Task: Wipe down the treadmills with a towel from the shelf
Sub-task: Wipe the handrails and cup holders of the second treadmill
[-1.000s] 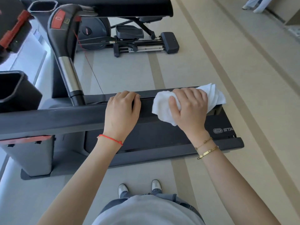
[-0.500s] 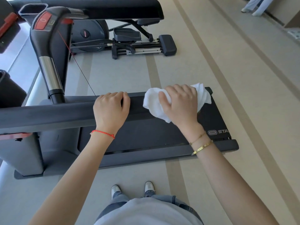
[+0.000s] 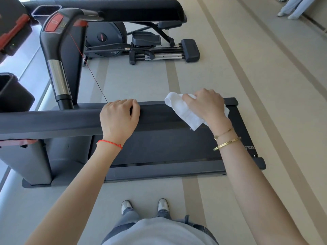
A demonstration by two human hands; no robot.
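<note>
A black treadmill (image 3: 159, 144) lies across the view in front of me, its near handrail (image 3: 53, 121) running left to right. My left hand (image 3: 118, 119) grips that handrail, fingers curled over its top. My right hand (image 3: 207, 105) holds a crumpled white towel (image 3: 185, 112) and presses it onto the right end of the same rail, above the belt deck. Part of the towel is hidden under the hand.
The treadmill's far handle (image 3: 58, 55) with a red button and a red safety cord rises at upper left. An elliptical trainer (image 3: 141, 46) stands on the beige floor behind. My shoes (image 3: 145, 206) are just short of the treadmill's side rail. A person's legs (image 3: 290, 7) show at top right.
The right hand has slid the towel along the handrail towards its right end. The left hand keeps its grip on the rail, and the view has shifted slightly.
</note>
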